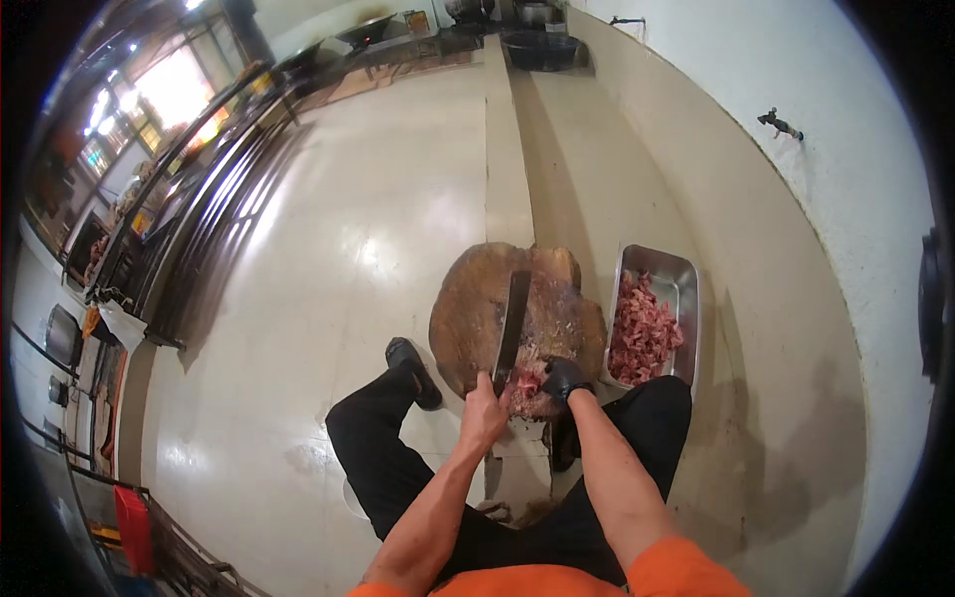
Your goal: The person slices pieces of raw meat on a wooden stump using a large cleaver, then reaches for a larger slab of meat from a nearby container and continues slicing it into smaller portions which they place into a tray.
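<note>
A round wooden chopping block (470, 306) with a worn, stained top stands between my knees. My bare left hand (483, 414) grips the handle of a long, dark-bladed cleaver (513, 321), whose blade points away from me across the block. In a black glove, my right hand (565, 380) has its fingers curled on a small piece of raw meat (528, 382) at the block's near side, just right of the blade. Pale scraps surround the meat. To the right, a rectangular stainless steel pan (683, 283) holds a heap of chopped raw meat (645, 332).
A low raised ledge (507, 164) runs away from the block towards a large black tub (541, 52). Taps (780, 123) stick out from the right wall. At left stands a long metal rack (216, 179); a red plastic container (133, 530) is at lower left.
</note>
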Demonstrator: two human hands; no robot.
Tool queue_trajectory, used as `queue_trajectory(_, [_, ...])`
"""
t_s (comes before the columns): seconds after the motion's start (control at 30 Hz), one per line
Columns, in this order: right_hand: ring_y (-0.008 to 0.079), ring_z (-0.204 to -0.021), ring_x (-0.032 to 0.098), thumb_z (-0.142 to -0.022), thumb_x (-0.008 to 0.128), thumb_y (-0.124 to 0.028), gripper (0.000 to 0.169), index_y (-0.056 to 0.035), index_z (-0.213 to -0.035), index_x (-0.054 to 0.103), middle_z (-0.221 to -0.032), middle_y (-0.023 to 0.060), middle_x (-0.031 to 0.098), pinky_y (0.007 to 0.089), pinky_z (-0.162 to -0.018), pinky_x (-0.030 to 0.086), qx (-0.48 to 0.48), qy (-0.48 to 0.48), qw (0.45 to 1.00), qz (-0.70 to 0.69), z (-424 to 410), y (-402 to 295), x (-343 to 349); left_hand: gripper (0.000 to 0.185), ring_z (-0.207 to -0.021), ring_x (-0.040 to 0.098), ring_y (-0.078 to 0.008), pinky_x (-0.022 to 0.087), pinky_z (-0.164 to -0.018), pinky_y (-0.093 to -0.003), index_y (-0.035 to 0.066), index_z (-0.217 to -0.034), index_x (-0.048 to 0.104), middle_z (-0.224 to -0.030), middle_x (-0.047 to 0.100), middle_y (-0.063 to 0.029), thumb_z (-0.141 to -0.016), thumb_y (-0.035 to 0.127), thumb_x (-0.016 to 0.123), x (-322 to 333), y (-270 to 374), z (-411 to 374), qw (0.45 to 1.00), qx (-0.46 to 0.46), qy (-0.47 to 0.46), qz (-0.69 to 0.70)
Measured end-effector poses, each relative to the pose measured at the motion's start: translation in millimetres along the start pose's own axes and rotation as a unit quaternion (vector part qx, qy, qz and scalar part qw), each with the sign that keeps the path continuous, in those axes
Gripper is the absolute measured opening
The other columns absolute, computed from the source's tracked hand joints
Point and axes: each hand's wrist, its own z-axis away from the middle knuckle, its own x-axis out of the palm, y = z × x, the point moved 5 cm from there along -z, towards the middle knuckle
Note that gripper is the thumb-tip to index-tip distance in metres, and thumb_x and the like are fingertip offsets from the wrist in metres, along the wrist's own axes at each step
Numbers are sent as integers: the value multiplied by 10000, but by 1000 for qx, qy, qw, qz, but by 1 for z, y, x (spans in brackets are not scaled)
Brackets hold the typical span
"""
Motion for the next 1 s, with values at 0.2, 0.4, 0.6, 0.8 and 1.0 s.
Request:
queue_trajectory(0.2, [345, -1012, 648, -688, 704, -154, 430, -73, -1110, 694, -1092, 165, 687, 405, -912, 504, 39, 93, 994, 40, 7, -29, -33, 289, -799, 644, -471, 506, -640, -501, -40, -1061, 453, -822, 663, -248, -918, 140, 628, -51, 86, 11, 963, 67, 139, 222])
queue_trajectory(0.4, [341, -1022, 647, -715, 695, -160, 386, -69, -1091, 696, -1088, 179, 686, 396, -899, 504, 69, 12, 996, 45, 14, -46, -20, 334, -856, 628, -507, 491, -729, -573, -44, -1088, 434, -856, 650, -318, -917, 201, 583, 61, -56, 29, 989, -79, -99, -82])
queue_trajectory(0.6, [366, -1009, 643, -799, 641, -227, 299, -69, -1048, 696, -1030, 214, 680, 427, -849, 511, -16, 36, 999, -18, 43, -106, 0, 358, -892, 614, -528, 480, -776, -591, -50, -1088, 423, -900, 633, -358, -891, 206, 576, 52, -64, 40, 989, -107, -90, -54])
queue_trajectory(0.8, [389, -954, 653, -734, 724, -228, 323, -60, -1009, 695, -977, 219, 684, 433, -808, 519, 28, 64, 997, 34, 14, -59, 17, 355, -818, 642, -486, 484, -720, -566, -47, -1083, 439, -886, 647, -320, -893, 211, 592, 60, -75, 41, 992, -54, -77, -81])
queue_trajectory(1.0, [377, -923, 660, -691, 765, -234, 394, -52, -1028, 670, -946, 207, 687, 427, -805, 518, 65, 115, 991, -28, 17, -37, -9, 277, -582, 638, -292, 483, -550, -439, -13, -1034, 505, -725, 622, -191, -891, 173, 652, 16, -56, 11, 972, -149, -92, 154])
